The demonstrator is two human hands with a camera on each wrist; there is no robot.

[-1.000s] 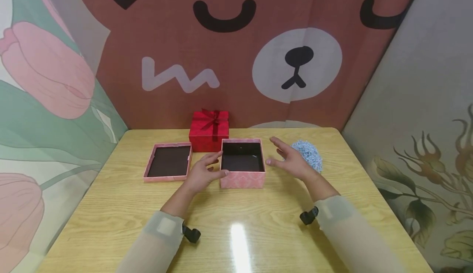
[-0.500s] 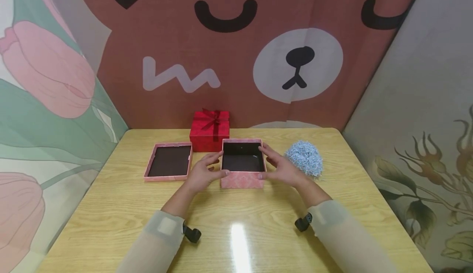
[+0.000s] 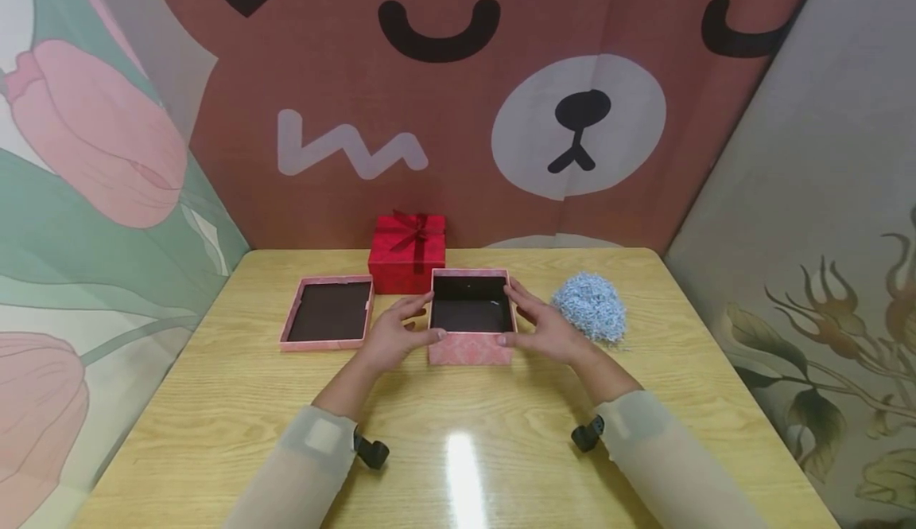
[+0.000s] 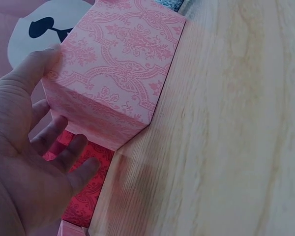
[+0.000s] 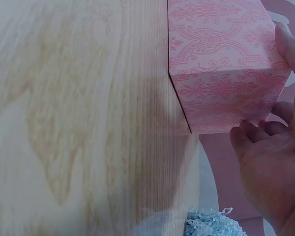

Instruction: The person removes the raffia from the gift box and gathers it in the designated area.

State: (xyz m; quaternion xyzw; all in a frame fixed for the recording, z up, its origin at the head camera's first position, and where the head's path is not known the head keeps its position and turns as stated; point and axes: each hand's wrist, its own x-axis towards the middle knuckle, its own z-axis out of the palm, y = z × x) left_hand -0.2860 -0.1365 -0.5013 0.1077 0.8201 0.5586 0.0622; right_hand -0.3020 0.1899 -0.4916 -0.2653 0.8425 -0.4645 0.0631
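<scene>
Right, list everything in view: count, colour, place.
Open box: 1, pink, between the hands
Lid: 1, pink, left of open box
Red box: 1, red, behind-left of open box
Ribbon: 1, dark red, on red box
Shredded paper: 1 pile, pale blue, right of open box
Table: 1, yellowish wood, under the boxes
Bear backdrop: 1, brown, behind table
Tulip hanging: 1, green-pink, left
Plant-print hanging: 1, grey, right
Wrist cameras: 2, black, one per cuff
Sleeves: 2, pale, both forearms
Left hand: 1, bare, touching open box's left side
Right hand: 1, bare, touching open box's right side
</scene>
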